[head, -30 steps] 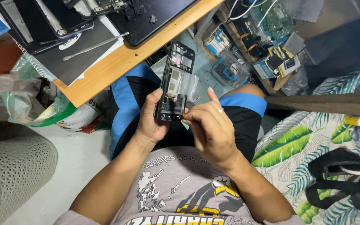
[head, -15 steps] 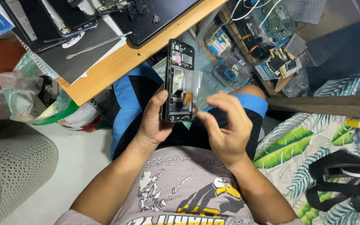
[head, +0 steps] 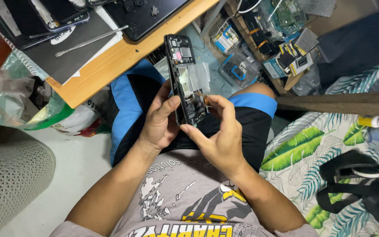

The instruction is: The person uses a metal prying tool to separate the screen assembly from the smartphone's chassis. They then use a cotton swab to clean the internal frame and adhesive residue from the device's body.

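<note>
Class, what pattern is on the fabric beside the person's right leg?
Green tropical leaves on a pale ground cover the fabric, shown in the head view.

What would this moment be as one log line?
left hand: holds opened phone upright | right hand: fingertips at phone's lower edge | over lap, beside desk

black opened phone frame (head: 185, 79) | back cover off, circuit boards exposed | upright, tilted slightly left | mid-scene, above lap

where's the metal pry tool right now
In the head view, the metal pry tool lies upper left on the wooden desk, across a dark grey pad, beside a black laptop, away from both hands.
</note>
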